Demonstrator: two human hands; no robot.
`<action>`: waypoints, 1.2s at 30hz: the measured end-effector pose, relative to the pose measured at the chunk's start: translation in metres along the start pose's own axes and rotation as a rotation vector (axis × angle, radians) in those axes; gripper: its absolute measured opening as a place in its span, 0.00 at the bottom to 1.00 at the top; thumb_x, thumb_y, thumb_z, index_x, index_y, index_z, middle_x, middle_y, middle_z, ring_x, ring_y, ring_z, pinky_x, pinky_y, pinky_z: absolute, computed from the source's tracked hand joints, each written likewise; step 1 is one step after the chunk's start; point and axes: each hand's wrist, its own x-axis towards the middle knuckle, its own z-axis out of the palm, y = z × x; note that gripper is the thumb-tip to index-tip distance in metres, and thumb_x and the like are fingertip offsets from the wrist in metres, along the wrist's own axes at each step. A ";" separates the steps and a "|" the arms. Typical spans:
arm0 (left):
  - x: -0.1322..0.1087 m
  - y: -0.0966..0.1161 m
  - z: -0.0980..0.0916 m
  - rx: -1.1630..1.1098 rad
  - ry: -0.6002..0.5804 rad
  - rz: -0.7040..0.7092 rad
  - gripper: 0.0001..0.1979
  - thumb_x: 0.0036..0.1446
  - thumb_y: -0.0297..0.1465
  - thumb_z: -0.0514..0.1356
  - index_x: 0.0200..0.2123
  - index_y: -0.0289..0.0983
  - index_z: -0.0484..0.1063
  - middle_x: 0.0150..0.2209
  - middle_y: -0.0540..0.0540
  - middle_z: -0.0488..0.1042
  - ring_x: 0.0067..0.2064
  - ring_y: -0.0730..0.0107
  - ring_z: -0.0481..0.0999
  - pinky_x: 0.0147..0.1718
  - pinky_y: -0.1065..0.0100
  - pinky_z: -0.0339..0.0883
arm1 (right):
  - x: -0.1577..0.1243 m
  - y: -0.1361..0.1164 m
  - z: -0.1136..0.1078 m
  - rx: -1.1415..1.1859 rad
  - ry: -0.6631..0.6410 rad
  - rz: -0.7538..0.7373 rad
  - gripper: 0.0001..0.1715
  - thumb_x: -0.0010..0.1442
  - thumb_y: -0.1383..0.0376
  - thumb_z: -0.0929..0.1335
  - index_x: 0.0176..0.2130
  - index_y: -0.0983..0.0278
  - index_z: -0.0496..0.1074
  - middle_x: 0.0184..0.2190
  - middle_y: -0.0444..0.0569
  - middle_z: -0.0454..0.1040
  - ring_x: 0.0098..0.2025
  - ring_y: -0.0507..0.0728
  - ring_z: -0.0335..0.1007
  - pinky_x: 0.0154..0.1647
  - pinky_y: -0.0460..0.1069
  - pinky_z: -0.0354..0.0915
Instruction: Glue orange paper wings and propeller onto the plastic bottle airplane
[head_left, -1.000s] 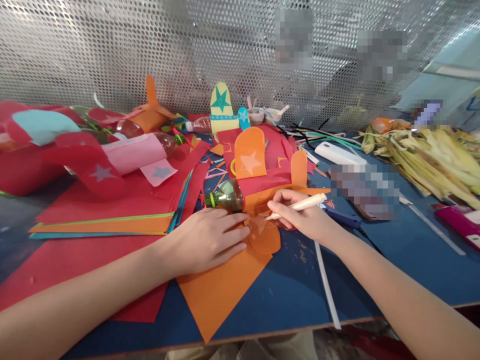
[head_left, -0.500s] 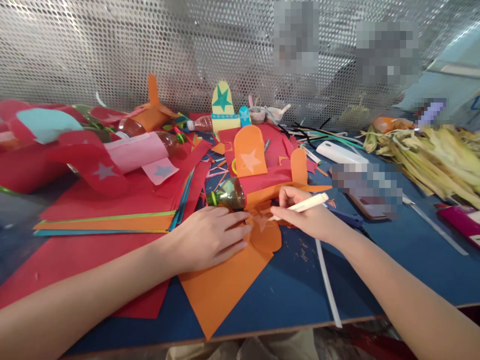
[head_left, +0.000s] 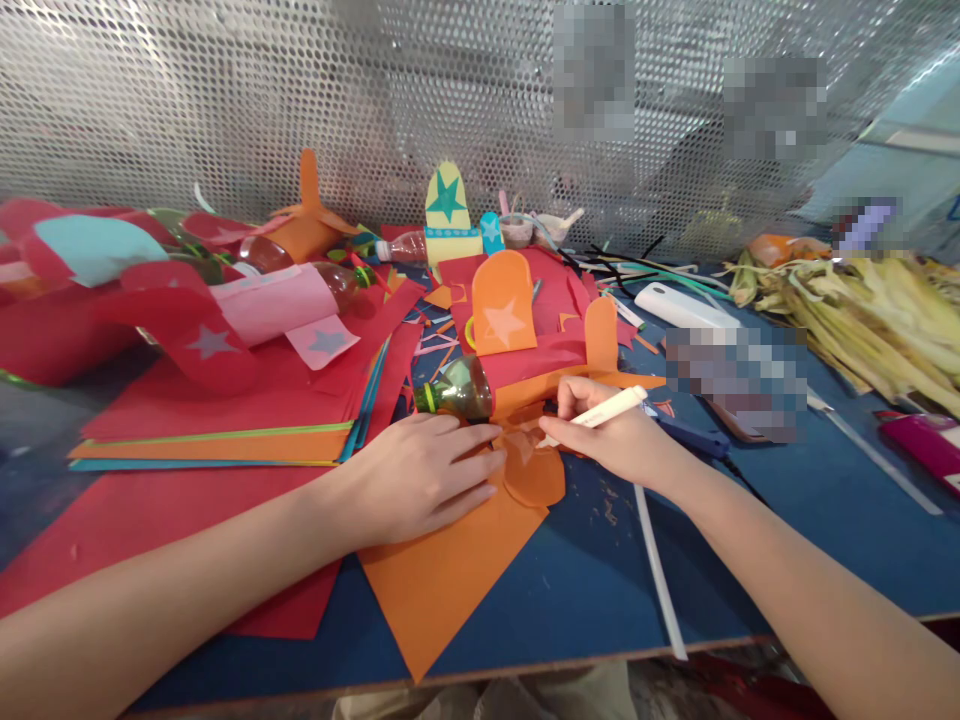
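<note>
A white marker [head_left: 611, 407] is pinched in my right hand [head_left: 630, 445], its tip down at a pale star on an orange rounded paper wing [head_left: 536, 482]. My left hand [head_left: 420, 478] lies flat with fingers stretched, their tips at the wing's left edge. Under that palm is an orange paper sheet [head_left: 442, 590], one corner pointing at the table's front edge. Just beyond both hands a green plastic bottle [head_left: 466, 388] lies on its side, wrapped in orange paper. Another orange wing [head_left: 504, 305] with a star stands up behind it.
Stacked coloured paper [head_left: 217, 445] and a pink paper-wrapped bottle [head_left: 277, 305] are on the left. A yellow-and-teal bottle plane [head_left: 450, 240] stands behind. To the right are a blue-handled tool [head_left: 694, 435], a phone [head_left: 735, 385], a white strip [head_left: 660, 570] and dried husks [head_left: 862, 310].
The marker has tilted slightly and its back end sits a little farther left and lower. My left hand stays in place, and the view has shifted slightly.
</note>
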 end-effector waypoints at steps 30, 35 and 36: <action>0.001 0.000 -0.001 -0.006 -0.010 -0.003 0.15 0.66 0.33 0.49 0.46 0.36 0.74 0.49 0.41 0.77 0.33 0.66 0.75 0.31 0.64 0.71 | -0.001 -0.003 0.001 -0.072 -0.019 -0.043 0.17 0.55 0.60 0.68 0.24 0.61 0.56 0.18 0.37 0.57 0.21 0.47 0.50 0.21 0.45 0.46; 0.001 0.000 -0.001 -0.006 -0.019 -0.007 0.15 0.66 0.33 0.49 0.46 0.36 0.74 0.49 0.41 0.77 0.33 0.66 0.75 0.31 0.63 0.71 | 0.000 -0.003 0.001 -0.072 -0.016 -0.063 0.17 0.55 0.61 0.68 0.23 0.61 0.56 0.18 0.37 0.56 0.20 0.47 0.49 0.21 0.45 0.46; 0.001 0.000 -0.001 -0.005 -0.019 -0.008 0.15 0.66 0.33 0.49 0.46 0.36 0.74 0.49 0.41 0.77 0.33 0.66 0.75 0.31 0.63 0.71 | 0.000 -0.003 0.001 -0.072 -0.015 -0.070 0.17 0.55 0.61 0.68 0.23 0.61 0.56 0.18 0.37 0.57 0.21 0.47 0.49 0.21 0.45 0.46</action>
